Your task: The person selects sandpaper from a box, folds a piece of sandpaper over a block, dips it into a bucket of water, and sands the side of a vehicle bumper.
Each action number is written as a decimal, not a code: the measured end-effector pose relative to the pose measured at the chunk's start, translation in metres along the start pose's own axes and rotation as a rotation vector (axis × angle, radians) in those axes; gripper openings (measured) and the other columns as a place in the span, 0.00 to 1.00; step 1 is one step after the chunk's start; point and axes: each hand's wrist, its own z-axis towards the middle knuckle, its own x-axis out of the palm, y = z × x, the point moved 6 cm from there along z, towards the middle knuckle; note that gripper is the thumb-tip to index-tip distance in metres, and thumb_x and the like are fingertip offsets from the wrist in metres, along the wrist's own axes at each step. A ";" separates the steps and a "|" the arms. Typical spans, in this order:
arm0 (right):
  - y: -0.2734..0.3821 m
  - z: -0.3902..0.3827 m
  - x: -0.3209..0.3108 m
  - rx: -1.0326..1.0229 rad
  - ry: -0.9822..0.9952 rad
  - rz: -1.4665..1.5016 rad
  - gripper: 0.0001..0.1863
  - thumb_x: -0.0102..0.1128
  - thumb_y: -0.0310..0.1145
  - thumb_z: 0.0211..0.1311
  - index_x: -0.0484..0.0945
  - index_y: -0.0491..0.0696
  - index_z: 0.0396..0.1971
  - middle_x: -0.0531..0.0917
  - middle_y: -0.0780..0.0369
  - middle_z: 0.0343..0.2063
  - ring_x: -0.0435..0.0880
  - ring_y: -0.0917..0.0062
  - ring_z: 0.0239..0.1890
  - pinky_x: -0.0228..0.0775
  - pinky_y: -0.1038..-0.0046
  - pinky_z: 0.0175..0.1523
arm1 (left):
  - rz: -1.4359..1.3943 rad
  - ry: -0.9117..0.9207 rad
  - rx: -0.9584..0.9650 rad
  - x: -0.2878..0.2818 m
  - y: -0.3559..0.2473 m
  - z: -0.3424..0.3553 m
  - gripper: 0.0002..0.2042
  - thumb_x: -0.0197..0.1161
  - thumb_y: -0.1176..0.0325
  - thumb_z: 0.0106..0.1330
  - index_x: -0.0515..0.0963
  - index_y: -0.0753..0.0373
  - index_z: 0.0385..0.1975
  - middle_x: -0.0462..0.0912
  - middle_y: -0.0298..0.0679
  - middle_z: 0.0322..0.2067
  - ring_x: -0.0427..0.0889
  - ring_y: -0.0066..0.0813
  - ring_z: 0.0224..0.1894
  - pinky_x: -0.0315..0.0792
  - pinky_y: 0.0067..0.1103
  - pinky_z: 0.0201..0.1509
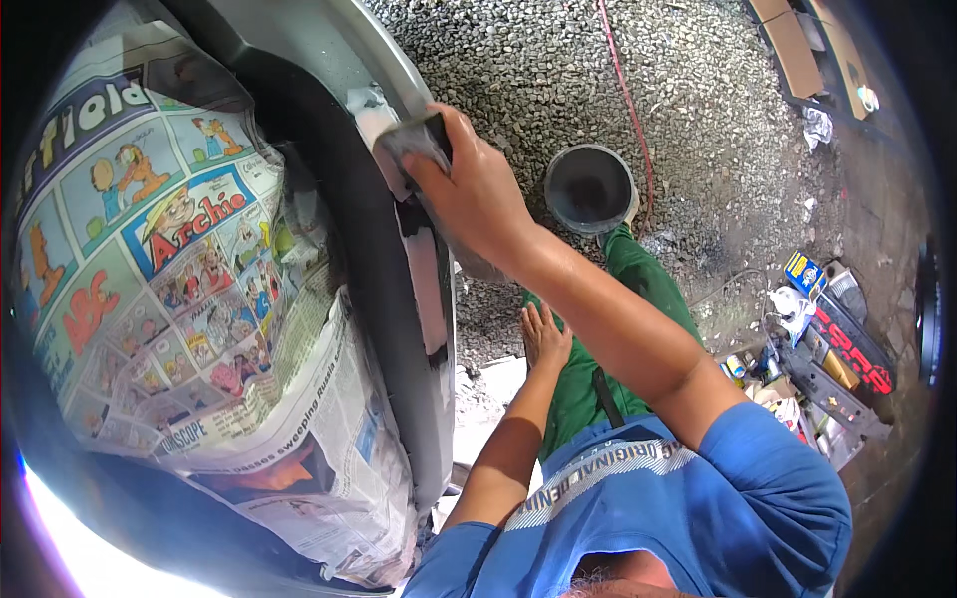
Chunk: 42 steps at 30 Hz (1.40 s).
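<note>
My right hand [483,189] is closed around a grey sanding block [407,148], somewhat blurred, and presses it on the upper part of a curved grey car body panel [431,439]. Pinkish filler [429,289] with dark and pale edges runs down the panel below the block, and more shows just above it. The skin of that hand and forearm looks wet. Lower down, my left hand [545,337] lies on my green trouser leg near the knee, fingers stretched out and holding nothing.
Comic and news pages [189,289] cover the area left of the panel. A dark bucket [550,204] stands on gravel by my foot. A red line [630,95] crosses the gravel. Boxes, bags and loose parts [827,349] are heaped at right; cardboard [788,45] lies at far right.
</note>
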 end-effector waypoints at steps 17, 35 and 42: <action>0.019 0.047 0.001 0.036 -0.014 -0.185 0.34 0.65 0.38 0.64 0.66 0.39 0.65 0.85 0.41 0.42 0.86 0.44 0.44 0.78 0.54 0.49 | 0.043 0.065 0.056 -0.021 0.036 0.016 0.40 0.56 0.45 0.73 0.56 0.68 0.76 0.50 0.57 0.77 0.44 0.52 0.81 0.44 0.39 0.82; 0.015 0.036 0.006 -0.072 -0.057 -0.150 0.31 0.66 0.42 0.64 0.70 0.40 0.61 0.86 0.42 0.38 0.86 0.44 0.42 0.78 0.53 0.48 | 0.014 0.043 0.046 -0.019 0.044 0.013 0.39 0.52 0.43 0.76 0.56 0.68 0.76 0.51 0.57 0.77 0.45 0.52 0.80 0.44 0.41 0.82; 0.016 0.013 0.015 -0.118 -0.033 -0.125 0.32 0.66 0.42 0.64 0.69 0.37 0.61 0.85 0.40 0.38 0.86 0.44 0.40 0.79 0.52 0.46 | 0.056 0.006 0.095 -0.012 0.049 0.019 0.39 0.53 0.44 0.75 0.57 0.68 0.75 0.52 0.58 0.77 0.47 0.52 0.80 0.45 0.42 0.82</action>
